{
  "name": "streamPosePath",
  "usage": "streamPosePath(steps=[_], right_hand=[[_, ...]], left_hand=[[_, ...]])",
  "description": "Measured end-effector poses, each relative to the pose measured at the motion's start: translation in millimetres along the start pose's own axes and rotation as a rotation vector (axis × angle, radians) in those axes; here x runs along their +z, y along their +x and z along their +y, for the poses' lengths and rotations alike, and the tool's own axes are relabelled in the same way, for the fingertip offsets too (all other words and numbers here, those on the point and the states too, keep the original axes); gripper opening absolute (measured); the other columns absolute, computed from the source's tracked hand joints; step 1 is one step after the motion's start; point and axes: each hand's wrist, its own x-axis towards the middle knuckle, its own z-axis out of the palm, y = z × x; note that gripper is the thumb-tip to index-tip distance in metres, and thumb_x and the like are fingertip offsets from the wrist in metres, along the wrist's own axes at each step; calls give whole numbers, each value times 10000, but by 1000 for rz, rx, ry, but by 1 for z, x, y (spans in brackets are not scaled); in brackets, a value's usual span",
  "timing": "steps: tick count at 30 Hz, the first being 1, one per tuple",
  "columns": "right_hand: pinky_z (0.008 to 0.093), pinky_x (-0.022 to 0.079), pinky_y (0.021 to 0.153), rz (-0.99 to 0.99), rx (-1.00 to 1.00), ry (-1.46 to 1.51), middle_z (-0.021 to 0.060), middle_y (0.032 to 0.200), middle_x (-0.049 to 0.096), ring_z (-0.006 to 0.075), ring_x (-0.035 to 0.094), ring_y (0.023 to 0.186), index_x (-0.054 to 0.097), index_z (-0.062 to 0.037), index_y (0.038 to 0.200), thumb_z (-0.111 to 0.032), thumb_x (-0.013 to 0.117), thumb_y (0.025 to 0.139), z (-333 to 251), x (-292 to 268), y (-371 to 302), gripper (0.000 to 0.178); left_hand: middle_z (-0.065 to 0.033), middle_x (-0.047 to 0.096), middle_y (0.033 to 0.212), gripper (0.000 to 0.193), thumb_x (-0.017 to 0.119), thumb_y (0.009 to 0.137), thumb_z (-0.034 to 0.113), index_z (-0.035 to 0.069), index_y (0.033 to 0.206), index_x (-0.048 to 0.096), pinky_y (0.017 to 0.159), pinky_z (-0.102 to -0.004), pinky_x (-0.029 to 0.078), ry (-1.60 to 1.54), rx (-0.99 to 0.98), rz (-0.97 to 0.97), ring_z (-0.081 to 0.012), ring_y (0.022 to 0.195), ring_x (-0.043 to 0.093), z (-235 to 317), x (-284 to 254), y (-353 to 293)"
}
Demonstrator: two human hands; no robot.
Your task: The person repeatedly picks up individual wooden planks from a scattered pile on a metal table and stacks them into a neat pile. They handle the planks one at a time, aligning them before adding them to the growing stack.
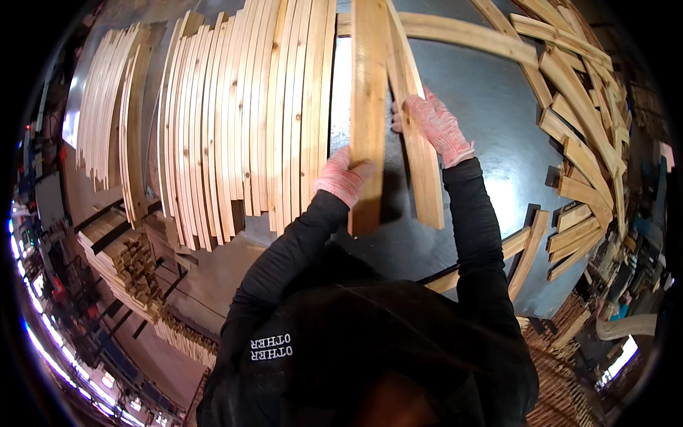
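Over a grey metal table (491,99), my left hand (343,178), in a pink-white knit glove, is closed round the near part of a long wooden board (368,121). The board slants up from the table toward the far edge. My right hand (435,122), gloved alike, grips a second wooden plank (420,171) just right of it, its fingers wrapped over the plank's edge. The two pieces come close together at their far ends and spread apart toward me. To the left, a row of pale wooden boards (242,107) lies side by side, its right edge close to my left hand.
A jumbled heap of wood offcuts (587,156) covers the table's right side. One loose plank (462,32) lies across the far side, and a short piece (528,256) rests near the front right. Stacked lumber (128,270) stands below the table at left; another board group (114,99) lies far left.
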Motion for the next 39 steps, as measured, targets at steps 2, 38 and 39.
streamPosePath(steps=[2,38,39], right_hand=[[424,525,816,-8,-48,-455,254,974,619,376,643,939,573,-37,915,-206,586,876,-36,25,10,174],[437,480,945,170,-335,-990,214,1218,621,388,591,1121,560,-27,1275,-413,385,991,-59,-18,77,510],[441,477,948,417,-201,-1010,210,1248,607,375,590,1128,566,-13,1266,-434,481,926,-59,-58,76,548]], left_hand=[[-85,677,1012,312,684,891,107,17,1166,567,772,-308,510,240,192,105,-145,897,611,-13,-6,10],[-147,483,1354,587,622,800,307,33,1305,500,1092,-604,236,2074,752,-34,-377,1262,426,62,46,-59],[-149,486,1332,565,630,730,253,15,1235,543,1066,-658,212,2033,826,-63,-385,1270,409,60,39,-55]])
